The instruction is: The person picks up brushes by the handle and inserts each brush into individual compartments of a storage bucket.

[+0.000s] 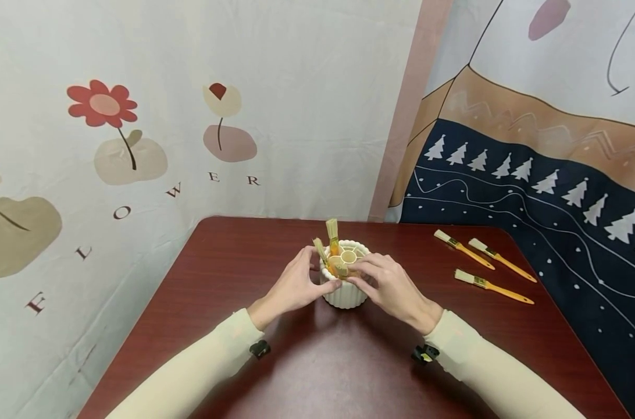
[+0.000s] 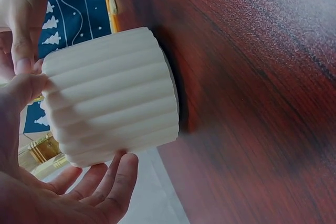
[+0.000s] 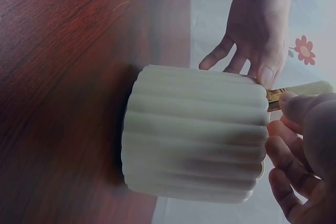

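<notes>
A white ribbed brush holder [image 1: 345, 298], round with a scalloped rim and divided compartments, stands upright on the table. My left hand [image 1: 299, 280] holds it from the left, its thumb at the near rim and its fingers along the side. My right hand [image 1: 393, 285] is over the right of the rim and pinches a paintbrush [image 3: 310, 88] by its metal collar. That brush's bristles point up; the holder hides its handle. Two more paintbrushes stand bristles up at the holder's left and back, one upright [image 1: 332, 230] and one leaning left [image 1: 320, 249].
Three paintbrushes with orange handles, one at the back [image 1: 464, 249], one beside it [image 1: 503, 260] and one nearer [image 1: 494, 286], lie on the right of the dark red table [image 1: 234, 250]. A printed cloth [image 1: 307, 116] hangs behind the table.
</notes>
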Motion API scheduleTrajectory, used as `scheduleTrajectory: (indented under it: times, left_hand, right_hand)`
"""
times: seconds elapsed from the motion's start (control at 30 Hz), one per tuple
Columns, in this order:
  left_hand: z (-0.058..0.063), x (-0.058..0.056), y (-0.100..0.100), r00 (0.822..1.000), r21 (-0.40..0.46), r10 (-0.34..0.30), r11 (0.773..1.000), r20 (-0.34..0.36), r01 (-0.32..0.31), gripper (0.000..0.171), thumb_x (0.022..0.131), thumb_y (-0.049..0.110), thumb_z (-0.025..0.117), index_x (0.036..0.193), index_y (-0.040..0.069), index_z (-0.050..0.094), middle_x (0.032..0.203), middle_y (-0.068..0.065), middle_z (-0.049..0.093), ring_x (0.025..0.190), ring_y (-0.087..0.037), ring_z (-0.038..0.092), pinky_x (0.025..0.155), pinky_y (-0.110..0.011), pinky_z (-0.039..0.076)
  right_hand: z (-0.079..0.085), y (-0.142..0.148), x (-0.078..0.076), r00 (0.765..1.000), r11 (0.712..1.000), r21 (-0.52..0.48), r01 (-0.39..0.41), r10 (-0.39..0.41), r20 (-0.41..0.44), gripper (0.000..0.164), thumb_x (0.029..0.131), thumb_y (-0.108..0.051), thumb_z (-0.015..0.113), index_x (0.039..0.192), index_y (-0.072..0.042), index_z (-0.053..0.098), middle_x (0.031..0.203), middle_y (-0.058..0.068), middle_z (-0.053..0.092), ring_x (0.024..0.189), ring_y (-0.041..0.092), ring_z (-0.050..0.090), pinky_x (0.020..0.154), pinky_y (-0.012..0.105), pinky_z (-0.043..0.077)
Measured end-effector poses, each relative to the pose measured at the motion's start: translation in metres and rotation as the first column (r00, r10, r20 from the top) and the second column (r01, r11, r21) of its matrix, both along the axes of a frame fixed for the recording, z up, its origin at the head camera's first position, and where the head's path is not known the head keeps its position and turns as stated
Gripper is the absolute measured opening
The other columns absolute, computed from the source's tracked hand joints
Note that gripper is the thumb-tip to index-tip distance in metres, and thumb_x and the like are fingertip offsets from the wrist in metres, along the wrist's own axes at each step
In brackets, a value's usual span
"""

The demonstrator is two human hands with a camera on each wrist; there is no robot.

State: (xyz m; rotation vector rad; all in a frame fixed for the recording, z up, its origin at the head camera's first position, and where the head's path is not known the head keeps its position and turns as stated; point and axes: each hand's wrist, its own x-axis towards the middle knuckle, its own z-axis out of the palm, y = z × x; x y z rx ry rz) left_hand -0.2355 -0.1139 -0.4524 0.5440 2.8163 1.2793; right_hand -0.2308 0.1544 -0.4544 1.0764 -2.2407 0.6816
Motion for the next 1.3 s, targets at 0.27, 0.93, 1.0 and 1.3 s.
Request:
scheduleTrajectory:
  times: [0.27,0.93,1.0,1.3]
  left_hand:
    - [0.001,-0.002,-0.001,1.0,0.011,-0.01,1.0,0.002,0.01,0.074,0.096,0.043,0.094,0.151,0.009,0.059,0.148,-0.014,0.07,0.133,-0.031,0.078,0.105,-0.053,0.065]
    - [0.001,-0.005,-0.007,0.998,0.114,-0.022,0.993,0.064,0.015,0.078,0.095,0.036,0.099,0.157,0.005,0.063,0.146,-0.016,0.07,0.136,-0.035,0.078,0.112,-0.052,0.067]
    - [0.0,-0.004,-0.007,0.998,0.135,-0.019,0.991,0.068,0.01,0.077,0.094,0.035,0.099,0.156,0.007,0.063,0.149,-0.015,0.073,0.135,-0.033,0.079,0.111,-0.05,0.068]
    - [-0.001,-0.003,-0.008,0.997,0.181,-0.016,0.984,0.079,0.001,0.068,0.093,0.034,0.101,0.147,0.011,0.066,0.147,-0.013,0.078,0.131,-0.031,0.082,0.109,-0.05,0.068]
  right_hand:
    - [0.003,0.005,0.003,1.0,1.0,-0.021,0.004,-0.004,0.013,0.037,0.09,-0.012,0.102,0.124,-0.011,0.088,0.116,0.003,0.085,0.102,0.017,0.077,0.088,0.045,0.066]
    - [0.008,0.052,0.007,0.993,0.993,-0.067,0.093,-0.087,0.077,0.036,0.091,-0.011,0.1,0.124,-0.011,0.087,0.116,0.0,0.085,0.108,0.019,0.08,0.093,0.045,0.065]
    - [0.008,0.059,0.007,0.991,0.992,-0.063,0.111,-0.106,0.079,0.036,0.091,-0.011,0.1,0.125,-0.012,0.087,0.117,0.0,0.085,0.108,0.019,0.08,0.094,0.043,0.065]
    - [0.006,0.088,0.01,0.965,0.976,-0.023,0.215,-0.209,0.16,0.035,0.095,-0.015,0.098,0.129,-0.018,0.087,0.123,-0.002,0.085,0.115,0.021,0.079,0.098,0.051,0.068]
